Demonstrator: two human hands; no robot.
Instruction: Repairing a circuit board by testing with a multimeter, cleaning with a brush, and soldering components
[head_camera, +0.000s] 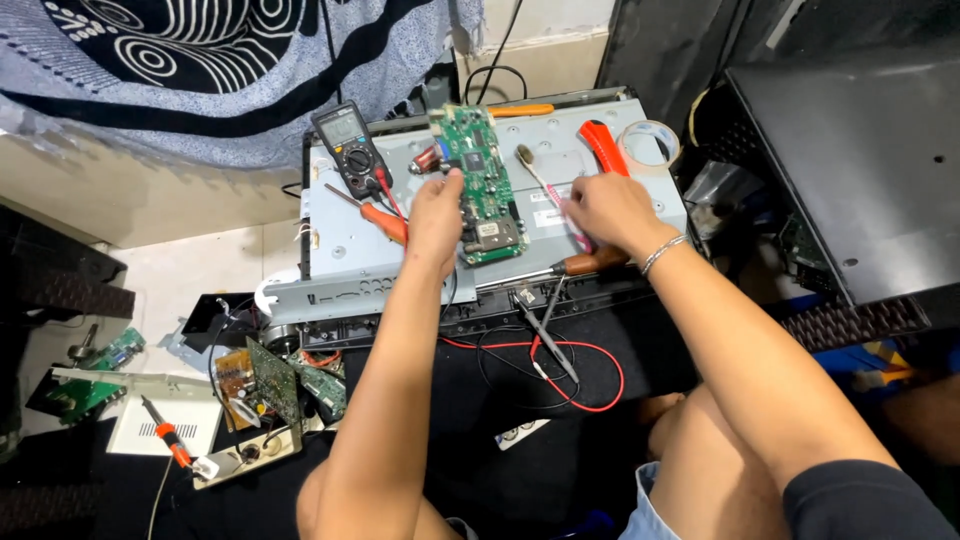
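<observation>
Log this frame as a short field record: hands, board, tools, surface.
left hand: grips the left edge of the green circuit board
right hand: rests on the grey metal back panel, holding a pink-handled tool
board: tilted up off the panel
tools: multimeter, orange-handled screwdriver, brown-handled screwdriver, tape roll
leads: red probe wire on the dark floor

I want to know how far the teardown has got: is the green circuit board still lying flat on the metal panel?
No, tipped: the left hand holds the green circuit board raised on its edge above the metal panel.
</observation>
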